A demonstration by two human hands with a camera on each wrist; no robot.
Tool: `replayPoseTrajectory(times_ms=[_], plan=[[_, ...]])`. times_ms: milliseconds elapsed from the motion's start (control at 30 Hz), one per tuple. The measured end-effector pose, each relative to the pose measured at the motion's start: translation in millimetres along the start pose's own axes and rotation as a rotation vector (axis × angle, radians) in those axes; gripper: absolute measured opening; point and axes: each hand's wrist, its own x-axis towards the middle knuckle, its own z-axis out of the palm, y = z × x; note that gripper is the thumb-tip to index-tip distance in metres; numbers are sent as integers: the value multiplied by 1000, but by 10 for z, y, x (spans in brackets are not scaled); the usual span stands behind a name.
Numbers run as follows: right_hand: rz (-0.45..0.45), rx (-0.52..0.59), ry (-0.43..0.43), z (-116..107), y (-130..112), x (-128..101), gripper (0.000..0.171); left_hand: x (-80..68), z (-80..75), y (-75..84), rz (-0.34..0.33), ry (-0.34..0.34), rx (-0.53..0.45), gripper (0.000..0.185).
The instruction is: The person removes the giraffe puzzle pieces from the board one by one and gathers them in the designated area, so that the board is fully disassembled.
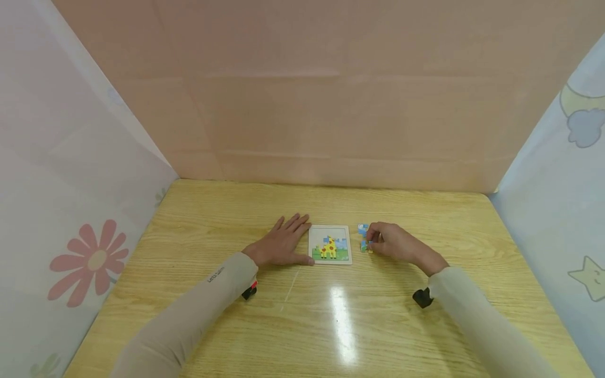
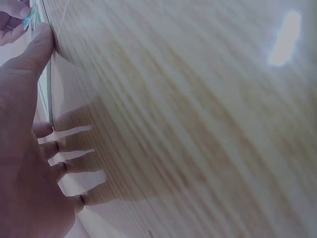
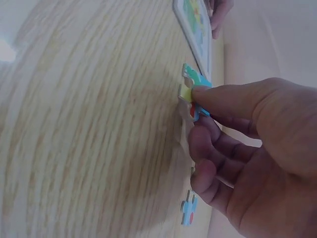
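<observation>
left hand (image 1: 282,245) flat on worktop (image 1: 331,325), steadying puzzle tray (image 1: 330,244) at its 9 o'clock; right hand (image 1: 394,242) pinches puzzle piece (image 3: 194,88) at tray's 3 o'clock—best keep the pinch light and level.

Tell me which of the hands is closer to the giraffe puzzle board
Left. The left hand lies flat on the table against the left edge of the giraffe puzzle board, thumb touching it. The right hand is off to the board's right, pinching a loose puzzle piece.

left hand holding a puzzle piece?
No, the left hand lies flat on the table beside the puzzle board, fingers straight, holding nothing.
</observation>
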Motion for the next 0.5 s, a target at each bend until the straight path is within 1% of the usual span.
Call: replayPoseTrajectory(times_ms=[267,500], plan=[[-16,-100,55,60,4,42,5,13,5,-4,-3,2,1,108],[-30,-170,99,122,-134,98,5,2,13,-5,-5,-1,6,108]])
